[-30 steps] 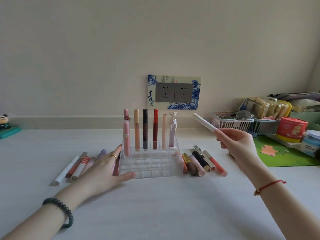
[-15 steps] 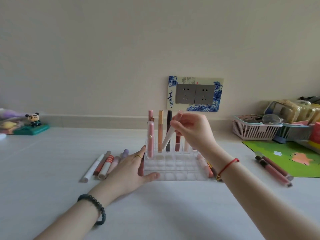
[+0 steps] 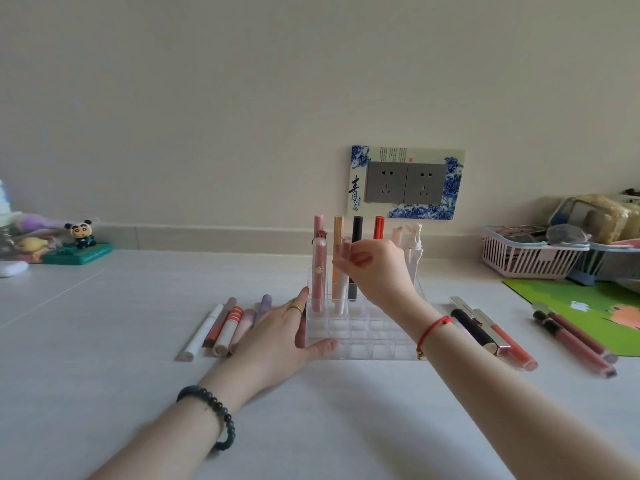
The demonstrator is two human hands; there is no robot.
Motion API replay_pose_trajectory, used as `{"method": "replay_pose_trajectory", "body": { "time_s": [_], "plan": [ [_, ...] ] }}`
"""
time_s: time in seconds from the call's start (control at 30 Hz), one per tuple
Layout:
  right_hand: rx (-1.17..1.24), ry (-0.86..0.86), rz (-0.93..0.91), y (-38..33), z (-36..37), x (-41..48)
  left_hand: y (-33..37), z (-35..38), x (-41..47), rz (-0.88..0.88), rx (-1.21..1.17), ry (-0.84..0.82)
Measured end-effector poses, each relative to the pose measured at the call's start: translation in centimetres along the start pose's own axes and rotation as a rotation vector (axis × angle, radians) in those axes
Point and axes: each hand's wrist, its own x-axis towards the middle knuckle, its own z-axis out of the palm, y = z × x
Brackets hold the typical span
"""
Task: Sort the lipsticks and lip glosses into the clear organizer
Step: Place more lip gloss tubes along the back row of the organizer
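Fingers of our left hand (image 3: 277, 336) lie straight along the left wall of the clear organizer (image 3: 363, 344), thumb across its front-left corner, holding nothing; we judge this keeps the light tray from sliding on the desk (image 3: 311, 427) while a tube goes in. Our right hand (image 3: 375, 268) pinches the pink cap of a white lip gloss (image 3: 342, 297) between thumb and fingertips, gripping high, probably so the knuckles stay clear of the back row, where a gold tube (image 3: 338, 230), a black tube (image 3: 357, 228) and a red tube (image 3: 379, 228) stand upright. The white lip gloss stands nearly upright with its foot in a cell just in front of the gold tube. A row of loose lipsticks (image 3: 225, 327) lies by the organizer's left side and a second cluster (image 3: 485, 329) by its right. Half a second ago the same gloss leaned at a slant, its foot only reaching the cells, and a second ago we held it in the air off to the right; the left hand has kept its place throughout.
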Motion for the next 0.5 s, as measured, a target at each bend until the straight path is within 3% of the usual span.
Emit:
{"method": "replay_pose_trajectory", "body": {
  "time_s": [0.5],
  "plan": [
    [0.067, 0.007, 0.093, 0.9, 1.0, -1.1, 0.4, -0.1, -0.1, 0.030, 0.005, 0.055]
  ]
}}
